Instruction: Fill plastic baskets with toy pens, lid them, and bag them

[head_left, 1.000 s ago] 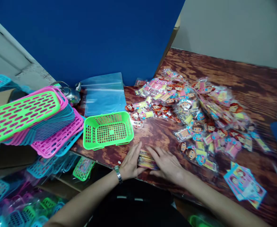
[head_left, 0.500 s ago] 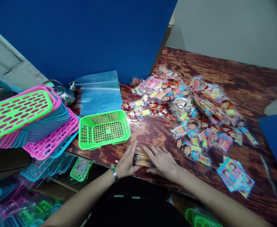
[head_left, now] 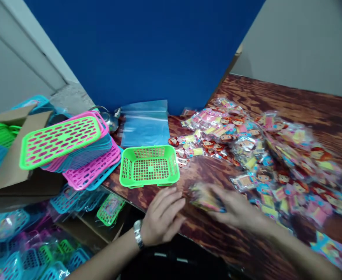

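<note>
My right hand [head_left: 232,206] is closed round a bundle of small plastic-wrapped packets [head_left: 204,197], blurred by motion, just above the brown table [head_left: 197,229]. My left hand [head_left: 165,214], with a metal-band watch on the wrist, holds nothing; its fingers are stretched out near the table's front edge. Directly beyond it stands a green plastic basket [head_left: 175,167], upright with its mesh floor showing. Right of the basket spreads a heap of similar packets [head_left: 246,144] with cartoon doll figures on them.
Clear plastic bags [head_left: 144,124] lie behind the basket. At the left, stacked pink, blue and green baskets [head_left: 63,136] stand tilted beside an open carton [head_left: 16,155]. Wrapped baskets [head_left: 42,249] fill the space below. Printed cards [head_left: 334,249] lie at the right. A blue panel [head_left: 144,50] rises behind.
My left hand has come away from the packets. The bundle is now in my right hand alone and has moved right. The view has shifted left.
</note>
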A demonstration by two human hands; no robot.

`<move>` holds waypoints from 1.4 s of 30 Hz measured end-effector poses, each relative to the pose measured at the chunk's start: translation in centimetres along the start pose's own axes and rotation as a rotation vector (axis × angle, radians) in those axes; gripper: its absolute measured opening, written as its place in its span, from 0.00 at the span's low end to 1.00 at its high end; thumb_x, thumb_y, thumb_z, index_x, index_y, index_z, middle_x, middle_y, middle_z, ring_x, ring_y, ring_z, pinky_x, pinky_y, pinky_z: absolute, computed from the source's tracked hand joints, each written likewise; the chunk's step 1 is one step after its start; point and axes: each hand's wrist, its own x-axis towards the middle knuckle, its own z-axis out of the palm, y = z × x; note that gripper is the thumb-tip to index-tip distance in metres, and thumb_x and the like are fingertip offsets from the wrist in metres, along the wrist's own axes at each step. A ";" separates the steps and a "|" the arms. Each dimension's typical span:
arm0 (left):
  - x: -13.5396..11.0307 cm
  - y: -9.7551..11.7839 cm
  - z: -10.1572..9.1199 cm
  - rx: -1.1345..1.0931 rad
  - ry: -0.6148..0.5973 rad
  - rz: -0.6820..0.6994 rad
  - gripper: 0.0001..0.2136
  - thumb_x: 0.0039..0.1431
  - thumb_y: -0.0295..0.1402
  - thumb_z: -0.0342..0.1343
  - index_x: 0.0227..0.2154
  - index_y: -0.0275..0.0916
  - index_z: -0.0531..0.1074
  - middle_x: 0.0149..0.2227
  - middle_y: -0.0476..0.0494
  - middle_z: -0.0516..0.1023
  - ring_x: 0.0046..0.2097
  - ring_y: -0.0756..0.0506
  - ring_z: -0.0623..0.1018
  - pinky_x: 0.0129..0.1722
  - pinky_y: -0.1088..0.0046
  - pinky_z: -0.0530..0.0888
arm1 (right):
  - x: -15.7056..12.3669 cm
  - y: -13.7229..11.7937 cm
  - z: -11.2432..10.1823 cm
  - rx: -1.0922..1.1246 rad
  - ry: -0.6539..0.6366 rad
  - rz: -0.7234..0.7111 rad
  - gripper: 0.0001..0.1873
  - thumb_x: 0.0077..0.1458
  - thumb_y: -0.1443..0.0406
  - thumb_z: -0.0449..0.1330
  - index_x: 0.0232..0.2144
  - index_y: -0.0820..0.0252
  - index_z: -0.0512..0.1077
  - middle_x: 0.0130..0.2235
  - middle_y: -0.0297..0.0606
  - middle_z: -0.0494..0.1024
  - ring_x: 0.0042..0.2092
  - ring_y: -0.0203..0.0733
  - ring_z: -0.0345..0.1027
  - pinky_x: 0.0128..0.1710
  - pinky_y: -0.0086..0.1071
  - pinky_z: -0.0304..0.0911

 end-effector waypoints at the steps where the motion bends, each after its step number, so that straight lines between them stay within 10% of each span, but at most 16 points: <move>1: -0.2 -0.2 -1.2 0.103 0.073 0.010 0.27 0.54 0.26 0.56 0.57 0.36 0.58 0.51 0.35 0.70 0.58 0.38 0.64 0.56 0.53 0.64 | 0.5 0.0 -1.7 0.069 0.070 -0.057 0.32 0.50 0.58 0.57 0.57 0.58 0.57 0.46 0.45 0.74 0.43 0.49 0.70 0.39 0.36 0.66; 4: -0.6 -1.4 -3.2 0.398 0.123 -0.032 0.20 0.53 0.21 0.55 0.50 0.34 0.66 0.46 0.35 0.73 0.55 0.36 0.66 0.54 0.48 0.64 | 3.8 -2.7 -6.5 0.168 0.264 -0.207 0.38 0.49 0.55 0.59 0.59 0.59 0.52 0.50 0.46 0.71 0.47 0.50 0.68 0.43 0.37 0.64; 7: -1.0 -3.0 -3.1 0.476 0.046 -0.002 0.17 0.54 0.20 0.53 0.48 0.31 0.68 0.45 0.34 0.73 0.51 0.37 0.69 0.51 0.50 0.68 | 9.1 -7.8 -8.1 0.111 0.176 -0.377 0.31 0.51 0.56 0.56 0.56 0.56 0.55 0.45 0.40 0.74 0.41 0.44 0.70 0.37 0.32 0.63; 11: -1.4 -3.9 -2.1 0.427 0.068 0.072 0.15 0.55 0.20 0.52 0.47 0.30 0.69 0.42 0.36 0.74 0.46 0.40 0.70 0.45 0.58 0.73 | 15.9 -12.8 -5.3 -0.254 0.012 -0.321 0.31 0.46 0.58 0.60 0.52 0.59 0.58 0.40 0.45 0.76 0.38 0.51 0.71 0.33 0.36 0.62; 18: -1.3 -4.5 -2.2 0.351 0.111 0.039 0.14 0.56 0.20 0.50 0.46 0.31 0.69 0.41 0.36 0.74 0.45 0.42 0.69 0.44 0.61 0.73 | 20.3 -12.9 0.7 -0.333 0.043 -0.309 0.31 0.39 0.60 0.68 0.46 0.57 0.64 0.43 0.47 0.72 0.37 0.48 0.70 0.32 0.37 0.64; 26: -1.0 -5.7 -3.0 0.353 0.091 -0.018 0.17 0.58 0.18 0.44 0.48 0.34 0.68 0.42 0.37 0.74 0.45 0.43 0.70 0.45 0.62 0.71 | 18.1 -10.9 -2.3 -0.357 0.311 -0.433 0.29 0.58 0.49 0.49 0.59 0.45 0.51 0.53 0.39 0.66 0.52 0.47 0.59 0.47 0.40 0.60; 30: -0.9 -5.9 -3.3 0.374 0.099 -0.006 0.16 0.58 0.18 0.45 0.46 0.35 0.69 0.42 0.38 0.74 0.44 0.43 0.70 0.44 0.63 0.71 | 17.5 -3.4 -4.9 -0.269 0.498 -0.006 0.25 0.63 0.57 0.40 0.59 0.57 0.57 0.53 0.47 0.66 0.53 0.49 0.59 0.51 0.41 0.56; 34: -0.4 -6.1 -3.5 0.406 0.108 -0.020 0.15 0.58 0.18 0.47 0.46 0.36 0.69 0.40 0.40 0.74 0.43 0.44 0.71 0.43 0.63 0.71 | 17.5 2.1 -3.0 -0.213 0.332 0.327 0.29 0.58 0.49 0.47 0.60 0.47 0.55 0.63 0.45 0.52 0.62 0.62 0.44 0.53 0.58 0.48; 42: -0.2 -3.0 -2.0 0.374 0.072 0.186 0.18 0.55 0.17 0.48 0.48 0.34 0.69 0.48 0.34 0.71 0.53 0.37 0.67 0.49 0.55 0.68 | 6.8 2.2 1.8 -0.222 0.014 -0.377 0.31 0.47 0.62 0.62 0.54 0.36 0.63 0.65 0.26 0.50 0.66 0.49 0.34 0.62 0.47 0.31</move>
